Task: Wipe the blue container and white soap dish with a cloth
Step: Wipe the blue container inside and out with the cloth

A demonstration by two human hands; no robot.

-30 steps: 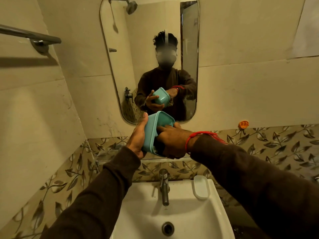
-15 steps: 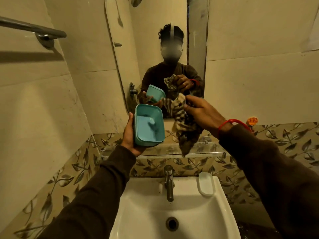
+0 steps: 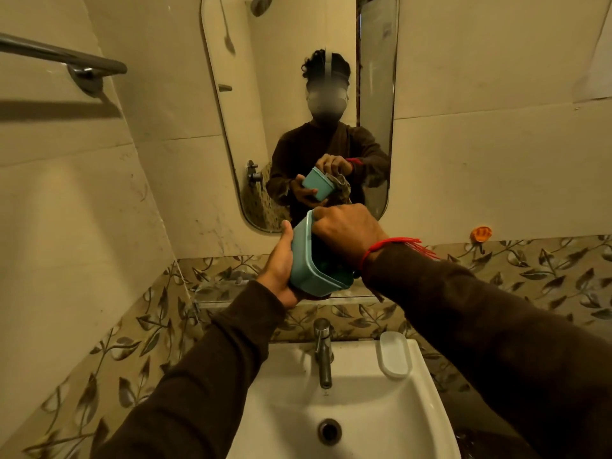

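Right hand point(image 3: 347, 236) reaches into the open mouth of the blue container point(image 3: 308, 263), knuckles up, fingers curled down inside past the rim. Fingertips hidden by the container wall. In the direct view the cloth is not seen; the mirror point(image 3: 298, 111) reflection shows a striped cloth point(image 3: 342, 183) bunched at that hand, spilling over the container's edge. So the right hand grips the cloth within the container. A red thread band point(image 3: 390, 246) circles the right wrist, loose ends trailing over the dark sleeve.

Left hand point(image 3: 281, 270) cups the container from the left and below, thumb laid up along the outer wall, palm under the base. Fingers wrap the far side, mostly out of sight. Container is tipped, its opening facing right and toward the camera, held in the air above the glass shelf point(image 3: 225, 289) and well above the basin.

Below: white sink point(image 3: 390, 419) with a chrome tap point(image 3: 324, 356) at the back centre and a drain hole in the bowl. White soap dish point(image 3: 394, 358) lies on the sink's back right corner, just right of the tap, apart from both hands.

Around: leaf-patterned tile band along the wall, plain cream tile above. Metal towel bar point(image 3: 63, 58) upper left. Small orange hook point(image 3: 482, 234) on the wall at right.
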